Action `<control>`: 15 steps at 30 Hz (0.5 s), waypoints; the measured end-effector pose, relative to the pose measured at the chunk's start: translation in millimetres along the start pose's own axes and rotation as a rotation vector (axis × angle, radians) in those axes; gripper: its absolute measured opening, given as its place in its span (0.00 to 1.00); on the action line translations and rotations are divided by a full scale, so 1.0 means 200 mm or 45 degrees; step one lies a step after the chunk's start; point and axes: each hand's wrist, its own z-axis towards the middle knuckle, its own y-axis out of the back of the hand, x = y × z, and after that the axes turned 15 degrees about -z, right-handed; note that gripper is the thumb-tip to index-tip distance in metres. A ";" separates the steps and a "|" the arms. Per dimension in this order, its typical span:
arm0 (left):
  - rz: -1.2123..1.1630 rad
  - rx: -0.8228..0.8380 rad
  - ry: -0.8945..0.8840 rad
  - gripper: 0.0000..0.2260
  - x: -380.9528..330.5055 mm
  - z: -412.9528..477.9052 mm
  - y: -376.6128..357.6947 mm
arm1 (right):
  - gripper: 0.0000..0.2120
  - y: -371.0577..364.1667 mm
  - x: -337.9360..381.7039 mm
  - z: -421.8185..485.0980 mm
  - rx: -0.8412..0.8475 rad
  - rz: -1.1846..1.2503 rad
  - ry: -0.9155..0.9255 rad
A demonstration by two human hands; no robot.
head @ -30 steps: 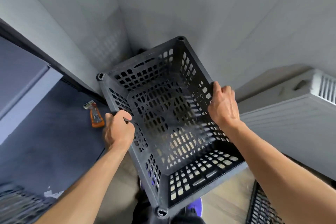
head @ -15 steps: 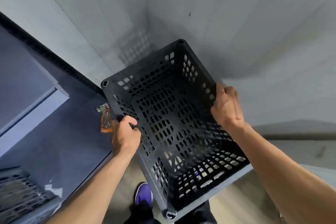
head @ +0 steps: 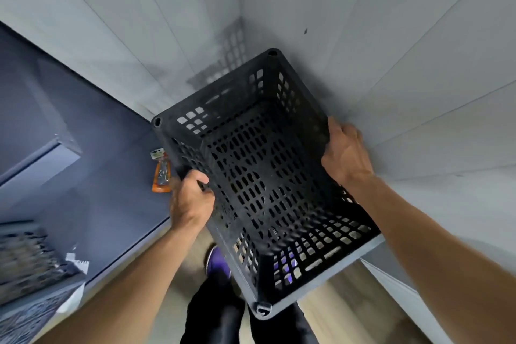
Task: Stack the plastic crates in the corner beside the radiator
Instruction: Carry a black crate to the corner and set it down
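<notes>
A black perforated plastic crate (head: 265, 176) hangs in the air in front of the room's corner, open side up and tilted toward me. My left hand (head: 191, 200) grips its left rim, fingers curled over the edge. On the opposite rim, my right hand (head: 344, 152) holds on with the fingers wrapped over the top. The crate's far corner points at the corner where the two pale walls meet. The radiator's white top edge (head: 391, 278) shows at the lower right, mostly hidden by my right arm.
A dark blue surface (head: 92, 176) runs along the left wall, with an orange packaged item (head: 161, 176) lying on it. A dark mesh object (head: 25, 257) sits at the lower left. My legs and a purple shoe (head: 215, 260) stand on the wooden floor below the crate.
The view has tilted up and the crate has risen toward the corner. The radiator has slid nearly out of view at the right. Both hands keep the same hold.
</notes>
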 end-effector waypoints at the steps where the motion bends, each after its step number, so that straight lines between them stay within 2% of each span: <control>1: -0.004 0.004 0.001 0.09 0.00 0.02 0.00 | 0.30 0.00 0.01 0.02 0.007 0.000 0.006; 7: -0.013 0.029 0.038 0.08 0.01 0.12 0.01 | 0.31 -0.01 0.07 0.14 0.037 -0.017 0.010; 15: -0.087 0.015 -0.003 0.12 0.00 0.24 0.00 | 0.32 0.03 0.14 0.30 -0.036 -0.069 -0.001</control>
